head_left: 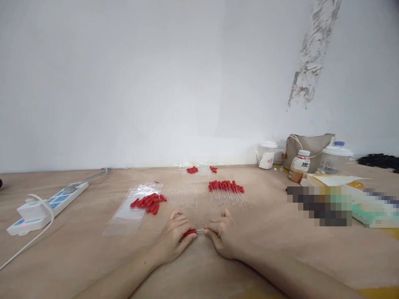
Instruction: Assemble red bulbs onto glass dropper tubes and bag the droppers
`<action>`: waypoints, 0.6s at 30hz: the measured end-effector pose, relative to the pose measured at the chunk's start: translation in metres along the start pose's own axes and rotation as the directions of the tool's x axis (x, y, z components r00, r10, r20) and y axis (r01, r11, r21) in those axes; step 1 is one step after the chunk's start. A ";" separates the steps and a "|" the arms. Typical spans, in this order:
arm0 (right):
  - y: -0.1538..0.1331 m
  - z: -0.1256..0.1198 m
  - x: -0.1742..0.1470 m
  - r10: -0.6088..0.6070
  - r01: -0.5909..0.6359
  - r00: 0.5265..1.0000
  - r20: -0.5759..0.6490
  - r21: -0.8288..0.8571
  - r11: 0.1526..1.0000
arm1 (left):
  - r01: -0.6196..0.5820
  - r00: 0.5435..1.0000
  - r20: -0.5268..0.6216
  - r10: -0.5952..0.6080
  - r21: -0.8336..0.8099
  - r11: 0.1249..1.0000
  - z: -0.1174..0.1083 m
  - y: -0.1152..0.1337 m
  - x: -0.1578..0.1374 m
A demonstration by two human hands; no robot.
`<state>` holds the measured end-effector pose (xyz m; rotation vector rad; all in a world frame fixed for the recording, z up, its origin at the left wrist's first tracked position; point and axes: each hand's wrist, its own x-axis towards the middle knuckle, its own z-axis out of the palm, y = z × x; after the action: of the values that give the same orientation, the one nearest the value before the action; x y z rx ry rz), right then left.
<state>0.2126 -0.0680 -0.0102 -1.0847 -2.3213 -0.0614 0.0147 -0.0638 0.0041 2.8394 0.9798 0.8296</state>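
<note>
My left hand (176, 232) is closed around a red rubber dropper bulb (189, 233), pinched between thumb and fingers. From the bulb a thin clear glass tube (200, 231) runs across to my right hand (222, 233), whose thumb and fingertips grip it. Bulb and tube look joined, though the fingers partly hide where they meet. Beyond my left hand lies a pile of loose red bulbs (150, 202) on clear plastic bags (126, 209). Beside it is a row of bare glass tubes (181, 198). Past my right hand, several droppers with red bulbs fitted (226, 189) lie side by side.
Near the wall rests a clear bag (204, 170) with more red bulbs. At left, a white power strip (65, 201) carries a charger (33, 211) and cable. To the right stand a lidded cup (267, 155), a bottle (299, 167), a grey bag (307, 149) and another cup (336, 160).
</note>
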 end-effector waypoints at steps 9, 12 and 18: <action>-0.005 -0.009 0.005 0.015 -0.015 1.000 0.013 -0.023 1.000 | 0.030 1.000 -0.007 -0.030 0.002 1.000 -0.001 -0.006 0.004; -0.006 -0.015 0.004 -0.043 0.047 0.998 0.036 -0.120 0.992 | 0.017 1.000 -0.005 -0.017 0.003 1.000 -0.005 -0.006 0.004; 0.027 -0.024 0.011 0.279 -0.280 0.960 -0.016 -0.014 0.960 | 0.204 0.972 -0.152 -0.181 0.155 0.967 -0.024 -0.025 -0.004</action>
<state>0.2381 -0.0483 0.0107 -1.4051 -2.1360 0.0206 -0.0141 -0.0496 0.0179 2.7902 1.3829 0.9726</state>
